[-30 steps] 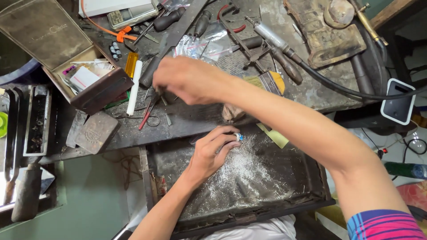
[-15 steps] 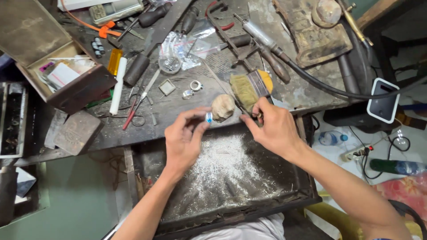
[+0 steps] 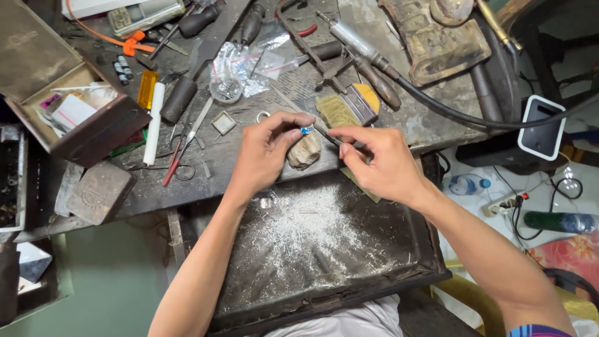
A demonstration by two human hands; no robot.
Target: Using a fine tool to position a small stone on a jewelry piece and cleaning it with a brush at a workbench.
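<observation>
Metal filings (image 3: 312,234) litter dark tray (image 3: 399,274); left hand (image 3: 265,156) pinches blue-stoned ring (image 3: 306,130), right hand (image 3: 380,165) grips thin tool (image 3: 327,135)

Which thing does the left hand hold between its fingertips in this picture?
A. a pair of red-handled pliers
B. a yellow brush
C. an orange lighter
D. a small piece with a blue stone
D: the left hand pinches a small piece with a blue stone over the wooden peg, while the right hand brings a thin tool to it.
</observation>
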